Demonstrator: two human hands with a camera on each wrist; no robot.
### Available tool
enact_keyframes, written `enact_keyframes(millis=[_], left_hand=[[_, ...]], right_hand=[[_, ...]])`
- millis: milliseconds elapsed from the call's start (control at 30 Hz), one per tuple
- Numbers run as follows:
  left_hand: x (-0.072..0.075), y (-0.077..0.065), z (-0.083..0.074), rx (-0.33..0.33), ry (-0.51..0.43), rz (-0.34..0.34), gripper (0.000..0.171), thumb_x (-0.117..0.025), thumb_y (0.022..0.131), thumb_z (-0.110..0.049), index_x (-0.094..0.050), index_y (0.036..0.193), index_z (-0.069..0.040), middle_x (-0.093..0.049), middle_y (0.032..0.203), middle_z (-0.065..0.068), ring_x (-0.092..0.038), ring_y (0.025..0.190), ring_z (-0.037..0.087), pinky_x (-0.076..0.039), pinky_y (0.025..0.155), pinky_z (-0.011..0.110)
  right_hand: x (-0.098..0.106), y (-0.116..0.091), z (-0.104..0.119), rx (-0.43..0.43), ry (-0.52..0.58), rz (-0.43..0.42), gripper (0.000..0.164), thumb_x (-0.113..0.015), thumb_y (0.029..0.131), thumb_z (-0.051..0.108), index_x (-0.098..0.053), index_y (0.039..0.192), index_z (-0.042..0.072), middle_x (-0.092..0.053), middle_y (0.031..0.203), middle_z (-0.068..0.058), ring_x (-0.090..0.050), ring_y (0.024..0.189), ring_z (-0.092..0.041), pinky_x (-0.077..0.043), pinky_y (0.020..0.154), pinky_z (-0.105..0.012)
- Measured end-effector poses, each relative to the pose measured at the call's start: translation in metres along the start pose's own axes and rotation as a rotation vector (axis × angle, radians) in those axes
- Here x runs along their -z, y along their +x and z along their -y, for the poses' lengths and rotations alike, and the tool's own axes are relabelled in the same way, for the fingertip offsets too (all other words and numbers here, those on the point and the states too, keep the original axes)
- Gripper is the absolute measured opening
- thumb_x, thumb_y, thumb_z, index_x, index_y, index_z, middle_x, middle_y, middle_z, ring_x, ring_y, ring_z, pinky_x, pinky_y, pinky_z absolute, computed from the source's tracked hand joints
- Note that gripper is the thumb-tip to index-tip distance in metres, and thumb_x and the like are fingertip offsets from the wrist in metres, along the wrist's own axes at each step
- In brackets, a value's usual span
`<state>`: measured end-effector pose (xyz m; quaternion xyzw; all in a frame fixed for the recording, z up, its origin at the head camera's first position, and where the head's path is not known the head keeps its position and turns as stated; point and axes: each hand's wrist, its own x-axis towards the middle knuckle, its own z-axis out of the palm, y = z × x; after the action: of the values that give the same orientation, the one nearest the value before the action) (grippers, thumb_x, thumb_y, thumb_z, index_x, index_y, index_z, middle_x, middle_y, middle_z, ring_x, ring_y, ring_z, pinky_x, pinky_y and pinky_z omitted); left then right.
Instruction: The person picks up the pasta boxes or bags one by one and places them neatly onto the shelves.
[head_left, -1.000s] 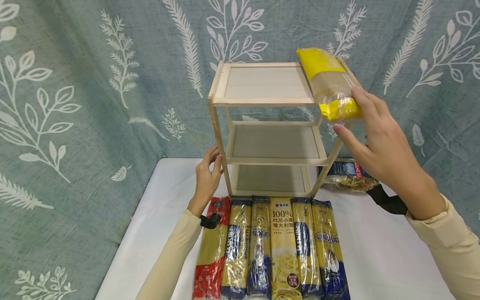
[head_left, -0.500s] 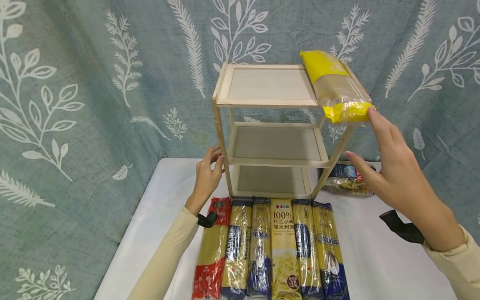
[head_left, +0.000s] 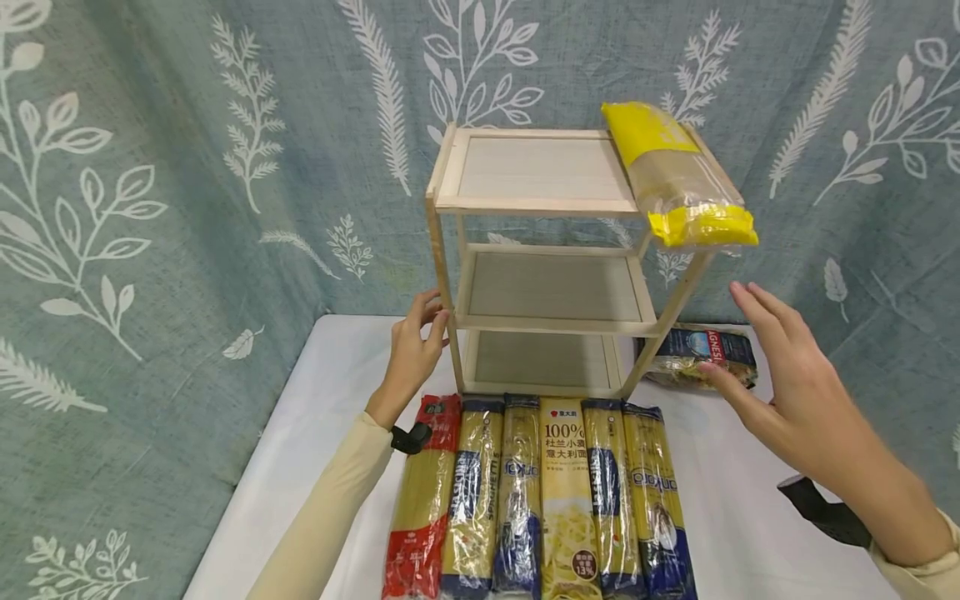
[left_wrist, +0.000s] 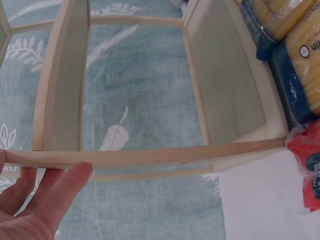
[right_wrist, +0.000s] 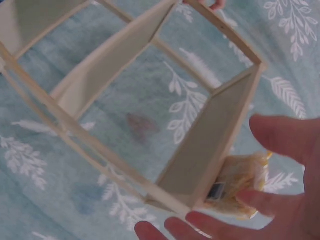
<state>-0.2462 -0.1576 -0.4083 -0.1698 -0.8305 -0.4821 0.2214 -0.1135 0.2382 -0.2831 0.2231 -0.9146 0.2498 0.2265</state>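
Note:
A three-tier wooden shelf rack [head_left: 547,206] stands on the white table. My left hand [head_left: 414,354] grips its left front post, thumb and fingers on either side; the left wrist view shows this hand [left_wrist: 42,205] at the post [left_wrist: 150,156]. On the right end of the top tier lies a clear and yellow pasta bag [head_left: 671,179], its near end jutting past the front edge. My right hand [head_left: 802,387] hovers right of the rack, fingers spread and apart from the bag. From the right wrist view, the same bag [right_wrist: 240,182] shows beyond those fingers [right_wrist: 280,137].
Several long spaghetti packs [head_left: 568,500] lie side by side before the rack, a red one [head_left: 423,500] leftmost. A dark pasta bag [head_left: 701,354] lies on the table behind the right post. Patterned blue-green curtain [head_left: 300,167] hangs at the back and sides.
My right hand has let go of the yellow pasta bag and drawn down and to the right. The bag stays on the top tier. My left hand keeps its grip on the post.

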Motion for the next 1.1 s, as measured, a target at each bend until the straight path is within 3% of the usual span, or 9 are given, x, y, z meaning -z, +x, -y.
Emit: enact_keyframes(millis=[133, 367, 600, 900, 1067, 1100], left_hand=[[0.002, 0.000, 0.001, 0.010, -0.010, 0.011, 0.037, -0.048, 0.101, -0.022, -0.047, 0.133, -0.005, -0.060, 0.119, 0.024, -0.061, 0.105, 0.033, -0.058, 0.065, 0.034], [0.003, 0.000, 0.001, 0.009, -0.021, 0.030, 0.039, -0.047, 0.101, -0.022, -0.044, 0.135, -0.004, -0.058, 0.120, 0.026, -0.060, 0.107, 0.035, -0.058, 0.066, 0.035], [0.002, 0.001, -0.001, 0.007, -0.022, 0.035, 0.038, -0.046, 0.101, -0.022, -0.044, 0.135, -0.004, -0.058, 0.120, 0.026, -0.059, 0.107, 0.036, -0.058, 0.066, 0.037], [0.001, -0.001, 0.000, 0.025, -0.040, 0.032, 0.038, -0.047, 0.101, -0.022, -0.044, 0.135, -0.006, -0.057, 0.121, 0.026, -0.060, 0.108, 0.035, -0.058, 0.065, 0.038], [0.003, 0.000, 0.001, 0.003, -0.057, 0.046, 0.038, -0.048, 0.101, -0.022, -0.045, 0.135, -0.005, -0.058, 0.119, 0.027, -0.060, 0.107, 0.036, -0.058, 0.064, 0.038], [0.004, 0.001, -0.004, 0.003, -0.061, 0.050, 0.037, -0.048, 0.101, -0.019, -0.045, 0.134, -0.003, -0.058, 0.119, 0.028, -0.059, 0.107, 0.037, -0.058, 0.064, 0.040]], right_hand=[[-0.007, -0.009, -0.005, 0.010, 0.019, 0.044, 0.080, -0.073, 0.084, 0.016, -0.028, 0.150, 0.016, -0.028, 0.148, -0.020, -0.035, 0.126, -0.047, -0.037, 0.081, -0.067], [-0.020, -0.022, -0.012, 0.037, 0.028, 0.093, 0.080, -0.076, 0.081, 0.013, -0.033, 0.148, 0.016, -0.035, 0.144, -0.020, -0.041, 0.121, -0.045, -0.042, 0.078, -0.063], [-0.031, -0.042, -0.017, -0.040, 0.015, 0.132, 0.077, -0.076, 0.081, 0.016, -0.035, 0.147, 0.018, -0.038, 0.140, -0.023, -0.042, 0.119, -0.046, -0.040, 0.079, -0.066], [-0.049, -0.066, -0.024, -0.071, 0.025, 0.149, 0.074, -0.076, 0.081, 0.016, -0.039, 0.144, 0.012, -0.043, 0.133, -0.021, -0.043, 0.117, -0.043, -0.040, 0.080, -0.064], [-0.061, -0.080, -0.027, -0.107, 0.030, 0.169, 0.071, -0.075, 0.082, 0.017, -0.040, 0.143, 0.011, -0.044, 0.130, -0.021, -0.045, 0.113, -0.042, -0.043, 0.077, -0.063], [-0.063, -0.082, -0.028, -0.115, 0.031, 0.173, 0.070, -0.075, 0.083, 0.017, -0.040, 0.143, 0.011, -0.044, 0.130, -0.021, -0.045, 0.113, -0.043, -0.043, 0.077, -0.064]])
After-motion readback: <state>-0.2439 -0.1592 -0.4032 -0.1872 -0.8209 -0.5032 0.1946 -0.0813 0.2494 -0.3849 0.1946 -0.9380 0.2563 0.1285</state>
